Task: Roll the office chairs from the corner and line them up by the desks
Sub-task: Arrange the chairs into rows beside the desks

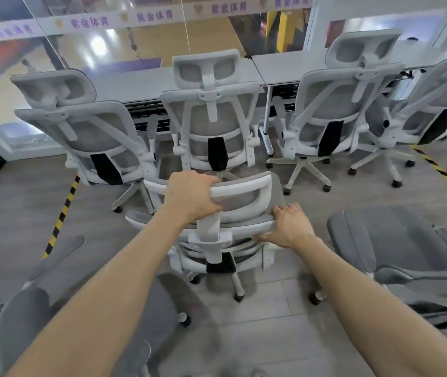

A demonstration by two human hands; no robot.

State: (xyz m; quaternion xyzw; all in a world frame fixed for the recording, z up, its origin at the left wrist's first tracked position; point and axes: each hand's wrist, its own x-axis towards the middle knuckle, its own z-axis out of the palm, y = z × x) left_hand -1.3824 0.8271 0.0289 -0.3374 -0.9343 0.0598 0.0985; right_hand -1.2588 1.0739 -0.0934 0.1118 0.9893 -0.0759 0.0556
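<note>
Right in front of me stands a grey mesh office chair (240,201) with a white frame, its back turned to me. My left hand (191,195) grips the top rim of its headrest. My right hand (289,225) holds the upper edge of the backrest at its right end. Beyond it several matching chairs face the desks: one at the left (89,131), one in the middle (213,118), one to the right (334,110) and another at the far right (432,104). The grey desks (135,84) run along a glass wall.
A grey chair seat (80,308) lies close at my lower left and another (407,248) at my right. Yellow-black tape strips mark the floor at left (63,213) and right (440,170). A white desk leg (267,137) stands between the middle and right chairs.
</note>
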